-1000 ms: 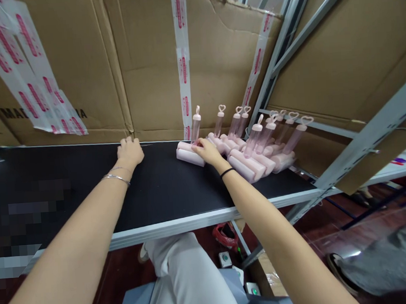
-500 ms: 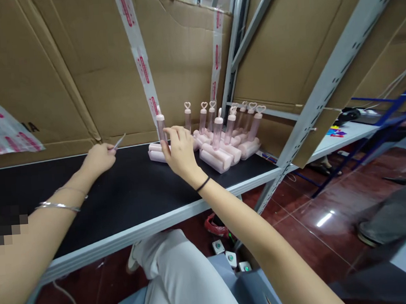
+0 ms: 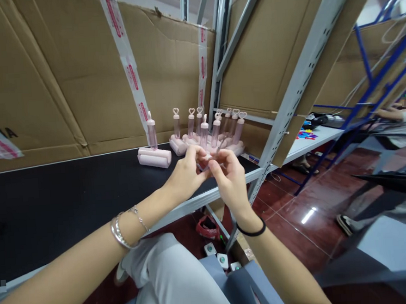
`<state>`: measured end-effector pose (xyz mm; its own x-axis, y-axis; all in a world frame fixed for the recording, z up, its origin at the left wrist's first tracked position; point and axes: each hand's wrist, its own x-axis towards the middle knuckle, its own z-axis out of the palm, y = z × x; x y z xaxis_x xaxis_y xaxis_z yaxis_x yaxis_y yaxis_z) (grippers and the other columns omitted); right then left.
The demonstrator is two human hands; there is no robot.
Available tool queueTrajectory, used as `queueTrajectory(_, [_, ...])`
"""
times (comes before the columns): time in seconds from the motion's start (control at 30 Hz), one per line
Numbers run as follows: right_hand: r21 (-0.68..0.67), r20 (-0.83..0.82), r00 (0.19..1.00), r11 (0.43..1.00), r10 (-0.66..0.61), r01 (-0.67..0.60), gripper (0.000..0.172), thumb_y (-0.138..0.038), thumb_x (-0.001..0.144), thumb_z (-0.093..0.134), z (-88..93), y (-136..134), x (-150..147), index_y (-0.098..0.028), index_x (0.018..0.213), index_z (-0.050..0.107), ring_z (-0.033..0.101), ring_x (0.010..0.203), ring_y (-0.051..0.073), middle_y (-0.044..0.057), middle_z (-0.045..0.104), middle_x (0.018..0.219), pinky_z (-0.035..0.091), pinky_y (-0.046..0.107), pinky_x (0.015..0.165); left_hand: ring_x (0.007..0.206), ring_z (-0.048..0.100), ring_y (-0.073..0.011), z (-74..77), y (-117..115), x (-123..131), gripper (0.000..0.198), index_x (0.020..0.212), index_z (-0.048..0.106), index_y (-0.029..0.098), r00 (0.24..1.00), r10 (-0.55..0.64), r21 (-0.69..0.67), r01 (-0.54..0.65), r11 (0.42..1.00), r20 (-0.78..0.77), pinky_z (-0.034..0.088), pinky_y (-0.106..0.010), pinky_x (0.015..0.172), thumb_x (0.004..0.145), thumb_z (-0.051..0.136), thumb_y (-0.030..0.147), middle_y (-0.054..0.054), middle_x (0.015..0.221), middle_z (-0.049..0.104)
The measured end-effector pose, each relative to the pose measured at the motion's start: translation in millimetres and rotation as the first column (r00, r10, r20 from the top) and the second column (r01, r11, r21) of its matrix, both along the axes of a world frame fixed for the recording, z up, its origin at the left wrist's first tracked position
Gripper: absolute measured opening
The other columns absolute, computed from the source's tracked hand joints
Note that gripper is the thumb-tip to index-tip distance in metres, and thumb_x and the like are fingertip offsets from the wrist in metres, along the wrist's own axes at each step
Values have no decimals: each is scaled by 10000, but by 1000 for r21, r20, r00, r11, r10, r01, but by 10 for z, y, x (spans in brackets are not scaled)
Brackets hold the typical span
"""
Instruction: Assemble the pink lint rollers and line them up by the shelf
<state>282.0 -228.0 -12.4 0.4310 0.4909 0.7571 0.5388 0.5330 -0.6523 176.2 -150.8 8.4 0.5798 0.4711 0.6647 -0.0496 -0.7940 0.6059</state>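
Note:
My left hand (image 3: 185,174) and my right hand (image 3: 230,175) meet above the bench's front edge, fingertips pinched together. A tiny whitish piece (image 3: 208,156) shows between them; the fingers hide most of it, and its kind is unclear. A slim pointed thing sticks up by the right fingers, too blurred to name. Just behind my hands, several clear pinkish tubes with heart-topped caps (image 3: 204,132) stand upright on pale pink rounded bases (image 3: 178,146). Left of them, apart, one more tube (image 3: 152,133) stands on its pink base (image 3: 154,157). Neither hand touches these.
The black bench top (image 3: 70,198) has a metal front edge. Cardboard panels (image 3: 79,77) wall it at the back, and a slotted metal post (image 3: 295,80) rises on the right. Small white boxes (image 3: 222,261) lie below. Another person's hand (image 3: 391,112) shows at far right.
My left hand has moved right, from over the bench to meet my right hand. The right hand has let go of the leftmost tube and come nearer. The view has shifted to the right.

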Motion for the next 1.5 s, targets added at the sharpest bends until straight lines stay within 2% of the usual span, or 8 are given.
queueTrajectory(0.13, [129,448,808,922,-382,365,137,-219,928,509,-107,-143,655,-235,938,644,581,922,200,60,654,949,495,370,827,933,667,-178,57,126,-75,330,1075,481,208,1000,20,90,-19,996,-8,536,-320,788,816,667,293,-37,981,669])
queueTrajectory(0.27, [16,724,587,859,-362,511,230,-206,934,460,-419,-6,1425,-241,889,683,579,815,219,84,668,896,506,378,747,787,650,-141,197,467,-455,247,1032,528,201,945,257,154,-289,945,201,520,-308,754,823,627,287,-3,868,649])
queueTrajectory(0.57, [-318,683,716,823,-146,471,426,-59,830,356,-827,338,1827,-194,1039,702,652,1109,234,117,688,1172,510,410,1016,793,640,-140,60,1458,-1233,170,976,530,225,707,587,-180,-567,804,395,490,-336,750,819,580,263,24,788,592])
queueTrajectory(0.8, [17,589,719,895,-370,446,429,-109,889,381,-643,234,1264,-239,1227,610,610,1153,279,203,648,1173,487,477,1004,725,608,-129,-14,1586,-1257,207,935,515,189,657,664,-443,-507,739,357,474,-300,671,741,586,182,52,692,573])
queueTrajectory(0.9, [188,697,664,962,-271,195,424,-72,879,391,-537,329,643,-210,1220,602,637,1106,232,144,671,1139,535,431,960,692,603,-129,8,1559,-1235,191,900,513,203,653,649,-461,-472,751,389,466,-286,648,722,574,171,48,674,569])
queueTrajectory(1.1, [-146,601,799,977,-36,154,453,-180,889,499,-305,1149,-244,-57,1325,494,501,1315,267,233,567,1333,412,445,1103,737,627,-163,-113,1667,-1387,234,947,522,203,633,698,-417,-565,712,333,487,-299,715,717,564,197,-4,746,625])
queueTrajectory(1.27, [-607,389,895,791,218,71,575,-365,810,680,-36,1982,-363,-73,1280,522,590,1202,297,227,616,1281,463,406,1002,919,647,-224,-283,1775,-1448,307,1013,551,183,690,724,-391,-675,626,-30,477,-358,862,730,617,282,-88,975,682])
queueTrajectory(1.5, [-661,298,903,749,310,-39,191,-338,824,647,-30,2438,-846,-164,901,650,645,934,217,97,711,1008,478,318,835,1079,632,-322,-458,1823,-1414,479,936,563,159,778,575,-473,-618,628,-254,464,-365,905,554,791,338,-129,1007,700])
